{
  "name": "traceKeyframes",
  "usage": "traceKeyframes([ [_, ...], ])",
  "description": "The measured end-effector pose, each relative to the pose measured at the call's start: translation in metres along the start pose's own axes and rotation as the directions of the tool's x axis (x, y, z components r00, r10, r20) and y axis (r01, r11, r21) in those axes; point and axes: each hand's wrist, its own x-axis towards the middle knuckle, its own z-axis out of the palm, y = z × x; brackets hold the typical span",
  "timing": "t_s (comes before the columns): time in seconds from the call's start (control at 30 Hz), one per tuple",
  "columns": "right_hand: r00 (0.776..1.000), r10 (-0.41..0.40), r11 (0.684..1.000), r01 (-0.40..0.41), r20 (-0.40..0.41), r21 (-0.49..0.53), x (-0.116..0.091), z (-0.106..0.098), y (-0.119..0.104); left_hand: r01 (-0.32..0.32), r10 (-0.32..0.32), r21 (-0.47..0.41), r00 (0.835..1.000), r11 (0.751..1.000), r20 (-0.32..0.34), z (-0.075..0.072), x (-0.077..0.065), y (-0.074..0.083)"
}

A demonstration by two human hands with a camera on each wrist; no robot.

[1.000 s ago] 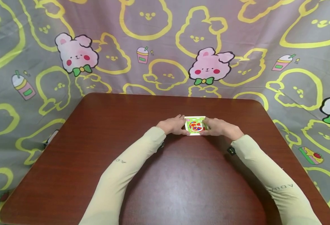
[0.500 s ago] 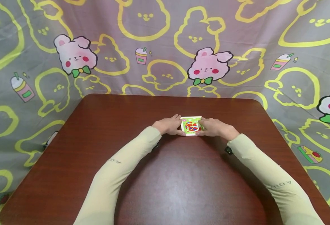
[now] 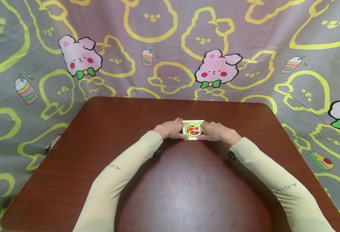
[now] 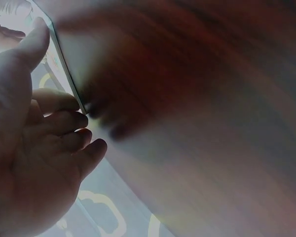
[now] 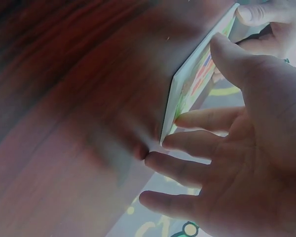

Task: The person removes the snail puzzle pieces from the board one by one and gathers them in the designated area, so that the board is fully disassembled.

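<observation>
A small square picture board (image 3: 193, 129) with a white border and a colourful spiral design on green lies flat on the brown table. My left hand (image 3: 171, 129) holds its left side, thumb on the near corner and fingers by the far one. On the right side, my right hand (image 3: 215, 131) grips it likewise between thumb and fingers. The right wrist view shows the right thumb and index fingertip at the edge of the board (image 5: 203, 76), the outer fingers spread past it. In the left wrist view the left fingers are slightly bent beside the board's edge (image 4: 64, 66).
The brown table (image 3: 175, 187) has rounded far corners. Behind it and at both sides hangs a grey curtain (image 3: 170, 51) printed with yellow outlines and pink rabbit heads. Long pale sleeves cover both forearms, with a dark strap (image 3: 231, 155) under the right wrist.
Both hands and the board between them have slid a little to the left across the table. The hold on the board looks the same.
</observation>
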Motion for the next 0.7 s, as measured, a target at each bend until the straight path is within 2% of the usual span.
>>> traceKeyframes([
  [0.33, 1.000, -0.022, 1.000, 0.022, 0.003, -0.019, 0.004, 0.000, -0.012, 0.004, -0.004, 0.033, 1.000, 0.999, 0.006, 0.004, -0.013, -0.010],
  [0.53, 1.000, -0.031, 0.999, 0.031, 0.001, -0.036, 0.003, -0.001, -0.021, -0.027, 0.028, 0.074, 1.000, 0.997, -0.005, 0.007, -0.021, -0.016],
  [0.7, 0.999, -0.044, 0.998, 0.045, 0.029, -0.040, -0.001, 0.000, -0.027, -0.038, 0.036, 0.078, 0.999, 0.996, 0.032, 0.008, -0.027, -0.022],
])
